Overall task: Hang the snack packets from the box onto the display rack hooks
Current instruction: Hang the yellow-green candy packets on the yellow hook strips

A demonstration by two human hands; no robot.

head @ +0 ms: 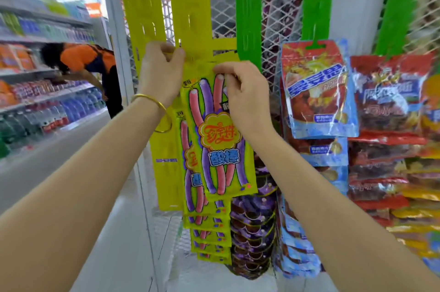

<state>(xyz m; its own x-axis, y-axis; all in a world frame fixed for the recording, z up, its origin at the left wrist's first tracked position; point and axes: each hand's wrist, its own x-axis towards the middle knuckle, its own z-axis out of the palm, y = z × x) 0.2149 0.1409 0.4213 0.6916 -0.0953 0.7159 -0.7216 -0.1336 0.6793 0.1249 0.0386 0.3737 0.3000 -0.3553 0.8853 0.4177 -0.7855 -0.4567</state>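
1. Head view, left hand [162, 75]: fingers and thumb are curling round the yellow clip strip [190, 17] low on its length and steadying it against the wire mesh [223, 22]. A gold bangle [152, 101] is sitting on the wrist.
2. Right hand [245, 98]: fingertips are pinching the top edge of one snack packet [219, 139] and pressing its header to the strip. The two hands are working near each other without touching.
3. Snack packet: it is hanging upright in front of the strip, overlapping the hung packets [209, 232] of the same kind stacked down the strip below. The supply box is not showing.
4. Step in hand, as a judgement: the header hole is being fed onto a strip hook. The hook itself is hiding behind the fingers, so whether it is catching cannot be told.
5. Next move, as a judgement: it is calling for the hole to seat fully on the hook while the strip is kept from swinging, then a gentle release and a reach for another packet.
6. Surroundings: green strips [248, 29] and red-and-blue packets [319, 91] are hanging to the right. A person in orange [88, 56] is bending over the drinks shelves [47, 106] at left.
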